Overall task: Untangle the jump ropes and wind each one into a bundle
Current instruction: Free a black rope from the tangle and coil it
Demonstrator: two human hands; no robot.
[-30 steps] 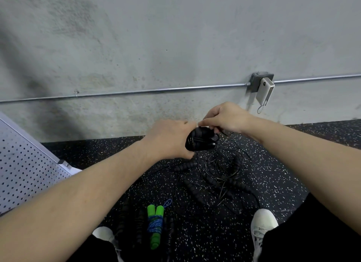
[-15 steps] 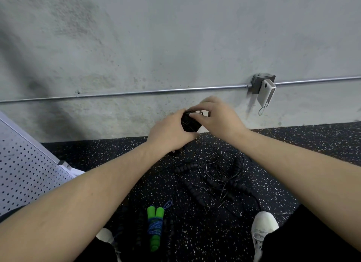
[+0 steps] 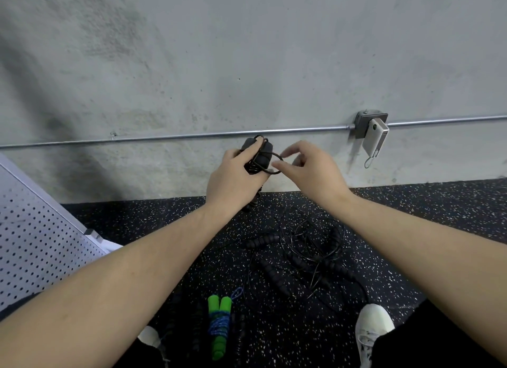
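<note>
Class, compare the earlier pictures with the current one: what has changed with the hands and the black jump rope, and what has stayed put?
The left hand has lifted the black rope bundle higher, up against the wall, keeping its grip. The right hand has come off the bundle and now works a cord loop beside it. The tangled black ropes and the green-handled rope on the floor have not moved.
</note>
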